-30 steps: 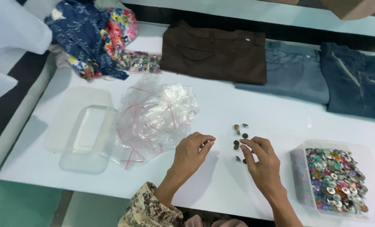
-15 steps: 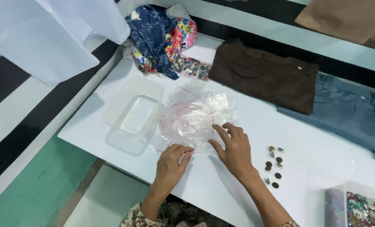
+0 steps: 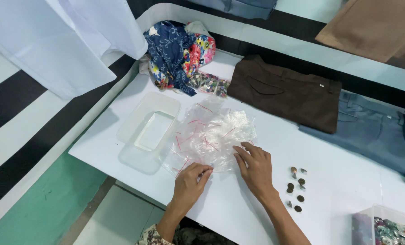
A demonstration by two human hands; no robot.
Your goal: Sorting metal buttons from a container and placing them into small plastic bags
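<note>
A heap of small clear zip bags with red seal strips [image 3: 214, 134] lies in the middle of the white table [image 3: 338, 159]. My left hand [image 3: 191, 181] pinches the near edge of one bag at the bottom of the heap. My right hand [image 3: 254, 165] rests with spread fingers on the heap's right side. Several small dark buttons [image 3: 295, 188] lie loose on the table just right of my right hand.
An empty clear plastic tub [image 3: 150, 129] stands left of the bags. A clear box of mixed buttons [image 3: 388, 229] sits at the lower right corner. Folded brown trousers [image 3: 286, 93], blue-grey trousers [image 3: 370, 131] and a flowered cloth bundle [image 3: 177, 54] lie along the back. The table's near edge runs just beneath my wrists.
My hands moved left from the loose buttons to the heap of bags. My left hand has taken a bag's edge; the view has swung left.
</note>
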